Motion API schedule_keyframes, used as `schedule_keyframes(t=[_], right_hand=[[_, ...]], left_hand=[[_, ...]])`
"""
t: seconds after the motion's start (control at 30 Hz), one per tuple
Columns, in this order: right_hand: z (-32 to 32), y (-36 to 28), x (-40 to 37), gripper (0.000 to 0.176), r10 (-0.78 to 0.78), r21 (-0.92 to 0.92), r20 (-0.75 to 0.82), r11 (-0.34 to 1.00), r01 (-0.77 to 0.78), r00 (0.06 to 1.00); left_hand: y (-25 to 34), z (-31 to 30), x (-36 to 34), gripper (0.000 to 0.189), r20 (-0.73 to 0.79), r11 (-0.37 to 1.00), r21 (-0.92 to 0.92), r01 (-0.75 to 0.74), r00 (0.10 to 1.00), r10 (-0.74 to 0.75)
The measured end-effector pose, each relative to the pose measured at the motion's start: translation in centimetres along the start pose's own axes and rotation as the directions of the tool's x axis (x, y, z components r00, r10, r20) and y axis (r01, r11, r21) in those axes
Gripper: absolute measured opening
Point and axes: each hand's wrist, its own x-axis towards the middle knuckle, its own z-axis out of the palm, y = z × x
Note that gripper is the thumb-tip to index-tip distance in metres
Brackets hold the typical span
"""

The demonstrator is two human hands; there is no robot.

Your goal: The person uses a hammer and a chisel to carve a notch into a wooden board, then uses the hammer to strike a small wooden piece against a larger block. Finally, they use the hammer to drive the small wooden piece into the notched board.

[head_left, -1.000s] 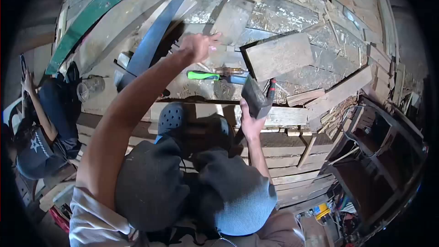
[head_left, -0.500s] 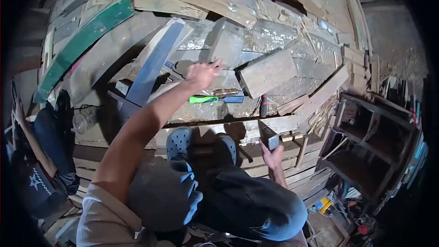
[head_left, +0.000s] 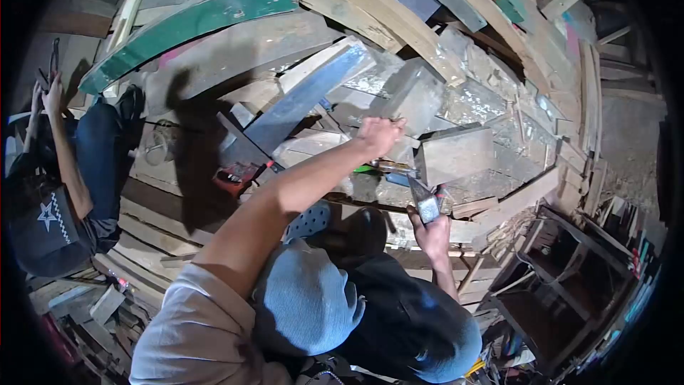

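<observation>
My left hand has curled fingers at the near end of a grey wooden block; what lies under the fingers is hidden. In my right hand is a dark, tapered block-like tool with a pale, shiny end face. Its narrow end points at a second wooden block. Between the hands lie a chisel-like tool with a brown handle, a blue piece and part of a bright green object.
A red and black tool lies left of my forearm. Beyond are a blue-grey board and a curved green board. Another person sits at the left, holding a tool. A dark wooden frame stands at the right.
The view has swung left, bringing the red and black tool and more of the other person into sight. My right hand has moved the tapered tool forward, nearer the second block.
</observation>
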Motion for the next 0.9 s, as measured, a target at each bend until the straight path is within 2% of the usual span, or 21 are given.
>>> schedule_keyframes(t=[0.03,0.1,0.17,0.2,0.23,0.33,0.43,0.47,0.5,0.57,0.63,0.67,0.7,0.77,0.83,0.87,0.9], right_hand=[[0.5,-0.3,0.5,0.026,-0.127,0.008,-0.02,0.992,0.127,0.992],[2.2,0.1,1.5,0.029,-0.118,-0.008,-0.022,0.993,0.117,0.993],[3.6,-0.9,2.1,0.031,-0.122,0.093,-0.055,0.988,0.126,0.991],[4.1,-1.8,2.2,0.031,-0.07,0.175,-0.036,0.982,0.075,0.997],[4.4,-2.6,2.5,0.031,-0.02,0.255,-0.012,0.967,0.022,1.0],[5.3,-2.4,3.0,0.032,-0.056,0.328,-0.018,0.943,0.059,0.998],[5.8,-0.4,3.6,0.031,-0.013,0.333,-0.008,0.943,0.015,1.0],[5.8,-0.4,3.5,0.03,0.027,0.418,-0.064,0.908,0.002,0.998],[5.5,0.0,3.7,0.029,0.051,0.456,-0.054,0.89,-0.021,0.997],[4.7,1.3,4.4,0.03,0.072,0.432,-0.08,0.901,-0.031,0.994],[4.3,2.4,4.6,0.031,0.056,0.394,-0.068,0.919,-0.024,0.996],[4.3,2.6,5.0,0.031,0.039,0.443,-0.131,0.896,0.023,0.991],[4.3,2.7,5.5,0.033,0.025,0.49,-0.195,0.868,0.076,0.98],[3.7,3.1,6.6,0.037,0.016,0.494,-0.21,0.865,0.092,0.978],[2.7,2.8,7.1,0.042,0.086,0.44,-0.11,0.898,-0.029,0.99],[3.2,3.3,7.6,0.045,0.139,0.483,-0.081,0.872,-0.084,0.987],[4.1,3.7,8.1,0.047,0.108,0.528,-0.184,0.849,0.006,0.977]], left_hand=[[-0.3,-0.2,-0.1,0.045,-0.025,0.997,0.004,-0.08,0.996,0.08],[-0.3,-0.3,-0.3,0.042,-0.038,0.997,0.003,-0.082,0.996,0.082],[0.4,-0.9,-0.8,0.042,-0.007,0.999,-0.035,-0.002,1.0,0.002],[0.8,-1.3,-1.4,0.041,0.035,0.995,-0.079,0.063,0.998,-0.061],[0.7,-1.4,-1.7,0.04,-0.005,0.997,-0.055,0.058,0.998,-0.058],[-0.6,-0.6,-1.4,0.042,0.024,0.996,-0.017,0.093,0.995,-0.092],[-1.7,-1.5,-1.1,0.043,0.08,0.993,0.116,0.036,0.996,-0.046],[-1.5,-3.5,-1.4,0.034,0.181,0.993,0.11,0.046,0.981,-0.065],[-1.3,-5.0,-1.3,0.025,0.28,0.994,0.102,0.049,0.957,-0.076],[-1.9,-5.6,-1.3,0.033,0.301,0.981,0.165,-0.101,0.953,0.047],[-2.3,-5.2,-0.9,0.033,0.3,0.99,0.121,-0.073,0.953,0.034],[-1.9,-5.1,-0.7,0.033,0.308,0.989,0.124,-0.086,0.95,0.044],[-1.5,-5.0,-0.6,0.035,0.276,0.986,0.16,-0.054,0.961,0.008],[-1.5,-4.4,-0.3,0.038,0.255,0.976,0.212,-0.04,0.967,-0.016],[-1.7,-2.3,-1.4,0.042,0.155,0.984,0.175,-0.035,0.988,0.007],[-1.2,-2.3,-2.4,0.04,-0.018,0.992,0.081,-0.097,0.995,0.099],[-0.3,-2.4,-2.9,0.04,-0.017,0.992,0.126,0.004,1.0,-0.002]])
